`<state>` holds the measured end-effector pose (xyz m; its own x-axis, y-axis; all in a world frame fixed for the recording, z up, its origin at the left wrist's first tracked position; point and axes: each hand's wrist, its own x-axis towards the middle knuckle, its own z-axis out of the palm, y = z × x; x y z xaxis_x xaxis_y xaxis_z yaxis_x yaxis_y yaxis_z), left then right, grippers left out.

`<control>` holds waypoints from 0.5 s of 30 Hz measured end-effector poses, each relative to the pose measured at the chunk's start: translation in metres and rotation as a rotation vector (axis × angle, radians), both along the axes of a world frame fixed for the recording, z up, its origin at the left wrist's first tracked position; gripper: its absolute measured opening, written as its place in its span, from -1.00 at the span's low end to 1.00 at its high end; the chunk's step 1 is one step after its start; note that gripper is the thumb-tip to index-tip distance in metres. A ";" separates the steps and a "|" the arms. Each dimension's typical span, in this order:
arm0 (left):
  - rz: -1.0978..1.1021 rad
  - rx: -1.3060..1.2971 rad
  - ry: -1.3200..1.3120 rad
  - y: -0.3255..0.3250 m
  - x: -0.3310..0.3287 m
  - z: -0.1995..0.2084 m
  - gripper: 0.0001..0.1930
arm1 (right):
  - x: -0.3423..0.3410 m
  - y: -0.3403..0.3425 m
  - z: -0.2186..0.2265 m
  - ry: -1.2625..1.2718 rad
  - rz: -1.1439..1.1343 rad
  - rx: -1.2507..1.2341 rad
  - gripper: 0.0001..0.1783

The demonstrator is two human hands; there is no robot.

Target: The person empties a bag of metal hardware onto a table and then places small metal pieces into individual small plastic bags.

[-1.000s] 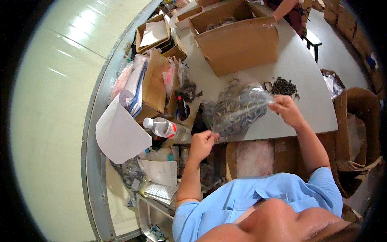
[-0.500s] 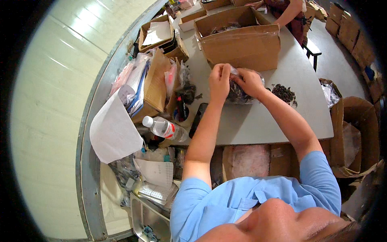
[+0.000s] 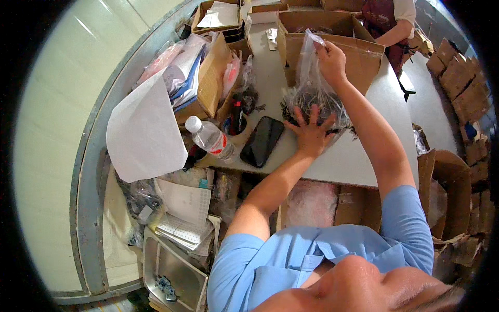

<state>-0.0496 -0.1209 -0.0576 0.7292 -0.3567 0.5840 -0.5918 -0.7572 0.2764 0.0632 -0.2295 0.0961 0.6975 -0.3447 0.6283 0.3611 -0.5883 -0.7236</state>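
We see the grey table (image 3: 364, 158) under everything, with the open cardboard box (image 3: 365, 67) standing toward its far side. The clear plastic bag (image 3: 318, 94) rests on the tabletop just on our side of that box, its filled lower part bulging with dark pieces and its slack upper part drawn up in front of the box's near wall. We judge that too hard a pull on this thin film could stretch or tear it, and that the dark pieces could spill if the upper end is loose; we cannot tell whether it is sealed. Pressing down unevenly could also make the load slump sideways. The bottle (image 3: 213, 139) stands near the table's edge, and we think a sweep of the left elbow could tip it, perhaps onto the phone (image 3: 262, 141) lying just beside it.

Our right arm reaches far forward, nearly straight, and the right hand (image 3: 332, 61) is raised, clamped on the bag's gathered upper end. Our left arm slants in lower, bent, and the left hand (image 3: 312, 136) lies palm down against the bag's near side, its fingers (image 3: 314, 115) spread apart and pointing away from us, bracing without grasping.
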 end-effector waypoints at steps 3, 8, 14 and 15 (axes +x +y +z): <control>-0.055 0.182 -0.144 -0.004 -0.004 -0.001 -0.20 | 0.009 -0.003 0.011 -0.072 0.002 0.062 -0.62; -0.029 0.294 -0.105 -0.009 -0.012 0.010 -0.20 | 0.009 -0.009 0.020 -0.112 0.066 0.059 -0.58; -0.078 0.205 -0.009 -0.006 -0.013 0.012 -0.10 | -0.017 -0.092 0.049 -0.356 0.162 0.624 -0.67; -0.095 0.207 -0.011 -0.005 -0.013 0.013 -0.10 | -0.027 -0.114 0.048 -0.318 0.127 0.695 -0.63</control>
<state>-0.0623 -0.1264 -0.0446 0.6809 -0.5362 0.4989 -0.6651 -0.7379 0.1147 0.0357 -0.3436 0.1443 0.5801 -0.6626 0.4738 0.6477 0.0225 -0.7616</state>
